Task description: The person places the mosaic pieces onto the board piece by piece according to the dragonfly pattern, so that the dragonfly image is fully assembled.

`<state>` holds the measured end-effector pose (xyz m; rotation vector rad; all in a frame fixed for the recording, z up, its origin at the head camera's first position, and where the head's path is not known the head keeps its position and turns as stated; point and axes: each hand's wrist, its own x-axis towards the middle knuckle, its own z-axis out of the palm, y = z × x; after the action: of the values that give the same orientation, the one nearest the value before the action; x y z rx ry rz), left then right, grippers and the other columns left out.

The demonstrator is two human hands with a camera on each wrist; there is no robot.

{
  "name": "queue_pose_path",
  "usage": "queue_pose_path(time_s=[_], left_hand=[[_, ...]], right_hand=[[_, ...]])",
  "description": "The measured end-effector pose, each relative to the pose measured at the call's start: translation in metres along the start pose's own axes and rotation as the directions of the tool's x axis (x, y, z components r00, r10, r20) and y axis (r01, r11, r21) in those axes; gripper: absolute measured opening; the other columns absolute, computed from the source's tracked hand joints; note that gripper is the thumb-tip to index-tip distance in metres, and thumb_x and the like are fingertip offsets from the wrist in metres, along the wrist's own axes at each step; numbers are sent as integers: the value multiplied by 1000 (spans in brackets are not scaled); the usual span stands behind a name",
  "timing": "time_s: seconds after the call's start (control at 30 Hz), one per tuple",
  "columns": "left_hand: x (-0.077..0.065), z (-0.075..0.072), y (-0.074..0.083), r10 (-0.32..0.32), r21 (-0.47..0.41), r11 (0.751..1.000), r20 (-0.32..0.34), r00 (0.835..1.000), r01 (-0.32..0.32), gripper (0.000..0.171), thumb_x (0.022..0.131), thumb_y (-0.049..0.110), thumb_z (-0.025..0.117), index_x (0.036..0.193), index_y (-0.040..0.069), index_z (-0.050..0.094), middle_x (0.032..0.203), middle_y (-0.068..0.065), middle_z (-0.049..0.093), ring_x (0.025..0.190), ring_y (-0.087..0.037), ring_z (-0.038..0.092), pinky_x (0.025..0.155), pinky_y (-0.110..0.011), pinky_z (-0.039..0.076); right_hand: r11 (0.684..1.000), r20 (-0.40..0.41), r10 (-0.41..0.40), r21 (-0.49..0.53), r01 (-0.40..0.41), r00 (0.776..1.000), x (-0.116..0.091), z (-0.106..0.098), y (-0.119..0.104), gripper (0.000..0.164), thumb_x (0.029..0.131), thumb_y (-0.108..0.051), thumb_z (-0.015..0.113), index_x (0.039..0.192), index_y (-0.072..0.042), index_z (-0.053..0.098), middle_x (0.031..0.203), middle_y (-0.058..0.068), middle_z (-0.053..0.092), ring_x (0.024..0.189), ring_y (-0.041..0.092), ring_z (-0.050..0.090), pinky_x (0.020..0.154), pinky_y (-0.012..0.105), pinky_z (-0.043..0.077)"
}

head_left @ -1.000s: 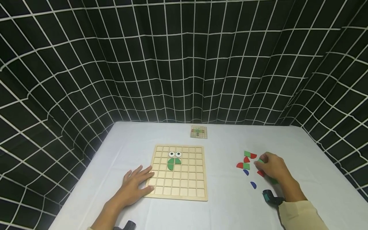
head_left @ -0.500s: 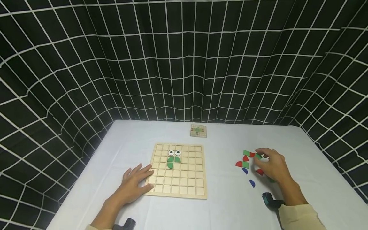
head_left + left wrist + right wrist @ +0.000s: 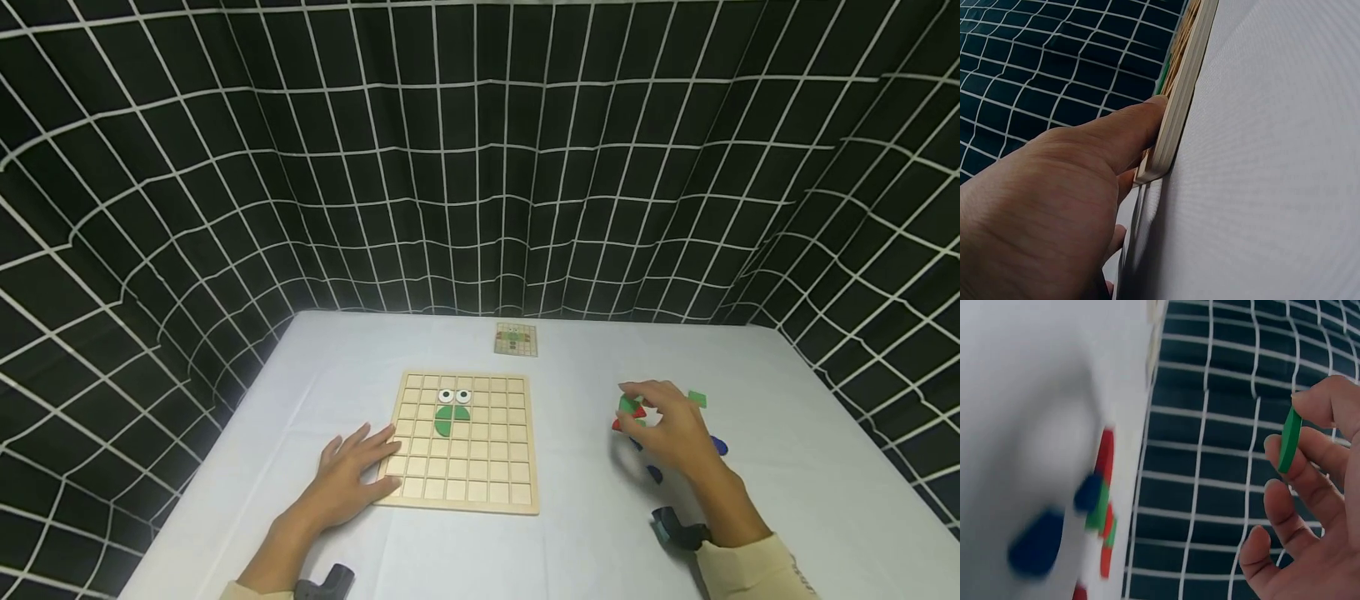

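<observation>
My right hand (image 3: 667, 421) pinches a thin green puzzle piece (image 3: 1290, 440) between thumb and fingers, held above the loose pieces; its outline is partly covered by the fingers. On the left, my left hand (image 3: 347, 475) rests with fingers spread along the left edge of a square wooden grid board (image 3: 480, 471). The left wrist view shows the thumb (image 3: 1138, 128) on the board's rim. Near its top, the board bears two round eye pieces (image 3: 446, 396) with green curved pieces (image 3: 444, 427) below them.
Beneath and around my right hand lie loose red, green and blue pieces, among them a green square (image 3: 697, 399) and blue half-rounds (image 3: 655, 474). A small picture card (image 3: 516, 340) lies behind the board. Grid-patterned black cloth (image 3: 480, 167) surrounds the white table (image 3: 337, 350).
My right hand has lifted the green piece from among the loose pieces and carried it left. The left hand keeps its place on the board.
</observation>
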<state>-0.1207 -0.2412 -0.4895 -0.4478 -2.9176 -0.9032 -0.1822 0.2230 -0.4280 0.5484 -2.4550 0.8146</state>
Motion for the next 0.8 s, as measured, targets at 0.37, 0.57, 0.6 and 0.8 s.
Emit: queue_pose_path(time_s=[0.37,0.57,0.6,0.8], left_hand=[[1,0,-2,-8,23,1000,7,1000,8,56,84,47,70,131,17,62,148,2,42,141,-32,23,111,-58,1],[1,1,-2,-15,13,1000,-2,1000,15,56,83,47,70,130,18,62,148,3,42,141,-32,22,111,-58,0],[1,1,-2,-17,13,1000,-2,1000,17,56,83,48,70,130,18,62,148,3,42,142,-32,22,111,-58,0],[1,1,-3,-22,6,1000,7,1000,22,56,84,49,70,130,18,62,148,4,41,142,-30,21,111,-57,-1]], right_hand=[[986,-24,-109,122,111,994,14,34,-38,29,71,-5,80,99,-8,72,92,-3,68,90,16,57,76,28,47],[968,-5,-172,185,170,985,22,57,-56,24,72,-6,79,95,-9,72,90,-5,67,88,14,56,74,33,50],[965,3,-177,196,174,984,23,60,-59,24,72,-6,79,95,-9,72,91,-5,67,88,15,56,74,34,50],[948,37,-202,258,186,979,28,80,-77,23,72,-5,78,94,-9,72,92,-3,67,89,17,56,76,38,50]])
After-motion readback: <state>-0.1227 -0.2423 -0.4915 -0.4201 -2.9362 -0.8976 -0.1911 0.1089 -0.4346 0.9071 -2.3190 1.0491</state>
